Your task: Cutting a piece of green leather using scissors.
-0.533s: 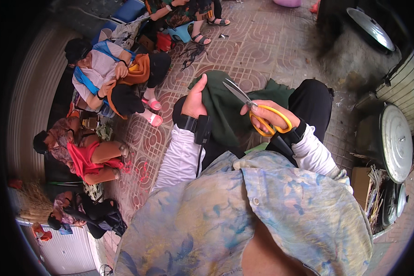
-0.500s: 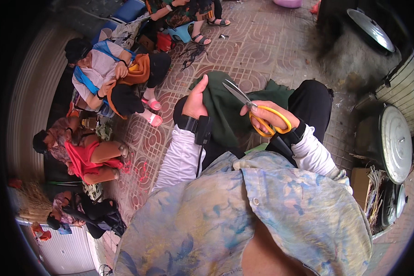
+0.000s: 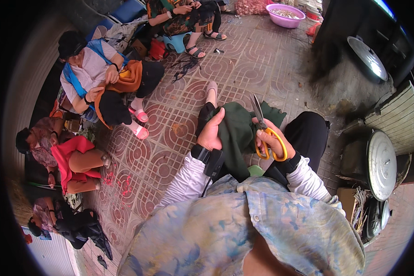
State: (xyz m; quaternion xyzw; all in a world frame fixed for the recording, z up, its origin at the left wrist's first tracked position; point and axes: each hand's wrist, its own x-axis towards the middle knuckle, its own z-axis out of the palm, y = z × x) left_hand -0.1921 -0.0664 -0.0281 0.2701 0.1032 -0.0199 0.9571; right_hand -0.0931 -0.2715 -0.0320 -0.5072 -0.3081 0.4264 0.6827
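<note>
A dark green cloth point(image 3: 237, 124) lies bunched over my lap, its ragged far edge spread toward my right knee. My left hand point(image 3: 210, 132) grips the cloth's left side, thumb on top and fingers tucked under the fabric. In my right hand point(image 3: 273, 138) is a pair of scissors with yellow handles point(image 3: 282, 149). Their metal blades point(image 3: 257, 110) point away from me, in front of the cloth's right part. The right fingertips reach the cloth's right side; whether they pinch it cannot be made out.
On the left several people sit with fabric, one with orange and black cloth point(image 3: 129, 78), another with red cloth point(image 3: 71, 156). Lidded metal pots point(image 3: 382, 165) stand close on my right. A pink basin point(image 3: 285, 16) is far ahead on the patterned paving point(image 3: 170, 138).
My left hand has closed onto the cloth, which is now gathered more tightly. The scissors have turned more upright beside it. The whole view has shifted, showing the basin fully.
</note>
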